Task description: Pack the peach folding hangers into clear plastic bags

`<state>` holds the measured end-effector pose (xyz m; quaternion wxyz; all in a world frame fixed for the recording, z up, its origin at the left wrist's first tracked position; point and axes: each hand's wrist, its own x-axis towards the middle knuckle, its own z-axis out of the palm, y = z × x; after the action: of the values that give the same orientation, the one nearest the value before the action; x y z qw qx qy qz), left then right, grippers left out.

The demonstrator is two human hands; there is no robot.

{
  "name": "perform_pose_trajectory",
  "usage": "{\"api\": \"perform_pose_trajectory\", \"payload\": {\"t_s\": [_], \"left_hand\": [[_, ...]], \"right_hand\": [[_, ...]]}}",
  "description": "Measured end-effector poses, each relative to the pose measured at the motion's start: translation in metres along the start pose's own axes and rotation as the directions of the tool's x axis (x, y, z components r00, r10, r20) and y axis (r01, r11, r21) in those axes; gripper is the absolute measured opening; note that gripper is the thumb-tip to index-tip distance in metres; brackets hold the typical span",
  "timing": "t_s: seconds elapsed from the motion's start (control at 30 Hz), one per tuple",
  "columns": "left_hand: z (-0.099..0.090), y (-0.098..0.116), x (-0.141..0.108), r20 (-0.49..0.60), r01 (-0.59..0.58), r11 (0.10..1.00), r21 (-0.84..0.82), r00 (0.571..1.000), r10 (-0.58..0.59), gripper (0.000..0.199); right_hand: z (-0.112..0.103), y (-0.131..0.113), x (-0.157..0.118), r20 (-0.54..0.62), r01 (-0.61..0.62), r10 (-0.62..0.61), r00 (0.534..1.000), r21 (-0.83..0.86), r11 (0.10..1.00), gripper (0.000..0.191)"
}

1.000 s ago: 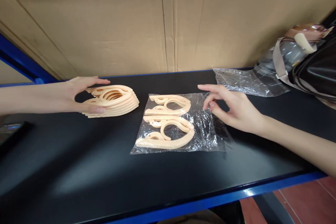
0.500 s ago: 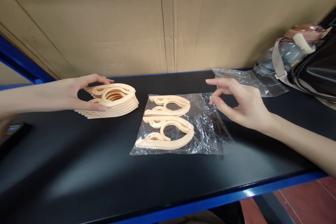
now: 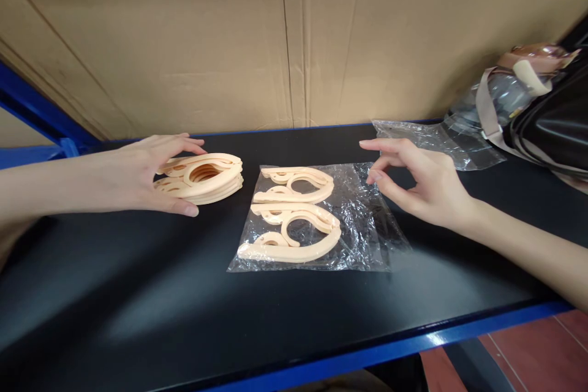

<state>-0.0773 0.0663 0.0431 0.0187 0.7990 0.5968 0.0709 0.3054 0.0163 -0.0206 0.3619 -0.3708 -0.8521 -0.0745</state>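
Our left hand (image 3: 147, 173) has thumb and fingers parted around the left end of the hanger stack (image 3: 218, 183); can't tell if they grip. Our right hand (image 3: 425, 182) is loosely curled, thumb and index apart, holding nothing. Just changed: stack's shifted slightly right, layers less fanned, so we judge it better squared for handling. We count one stack on the table (image 3: 229, 324), layers too hidden to number; two hangers (image 3: 316, 251), apparently inside the clear bag (image 3: 356, 226); one flat bag (image 3: 473, 150) beyond; one bottle (image 3: 508, 96).

Bare forearms (image 3: 78, 184), slender bare fingers (image 3: 384, 145)
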Motion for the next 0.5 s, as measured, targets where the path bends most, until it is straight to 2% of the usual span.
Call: {"api": "perform_pose_trajectory", "payload": {"t_s": [0.07, 0.1, 0.27, 0.5], "left_hand": [[0.0017, -0.0029, 0.0009, 0.102, -0.034, 0.999, 0.034, 0.994, 0.030, 0.097], [0.0020, -0.0038, 0.0012, 0.120, -0.048, 0.998, 0.050, 0.992, 0.041, 0.094], [0.0013, 0.0019, -0.0012, 0.120, -0.048, 0.997, 0.063, 0.992, 0.040, 0.075], [-0.0027, -0.0010, -0.0043, 0.111, -0.067, 0.998, -0.004, 0.992, 0.067, 0.076]], "right_hand": [[0.0002, 0.0003, -0.0002, -0.001, 0.004, -0.004, 1.000, -0.003, 1.000, 0.038], [0.0003, 0.0003, -0.0003, -0.001, 0.005, -0.005, 1.000, -0.005, 1.000, 0.038], [0.0000, -0.0012, -0.0001, 0.017, -0.014, 0.014, 1.000, -0.003, 1.000, 0.038], [-0.0011, -0.0016, -0.0002, 0.023, -0.011, 0.011, 1.000, -0.009, 1.000, 0.039]]}}
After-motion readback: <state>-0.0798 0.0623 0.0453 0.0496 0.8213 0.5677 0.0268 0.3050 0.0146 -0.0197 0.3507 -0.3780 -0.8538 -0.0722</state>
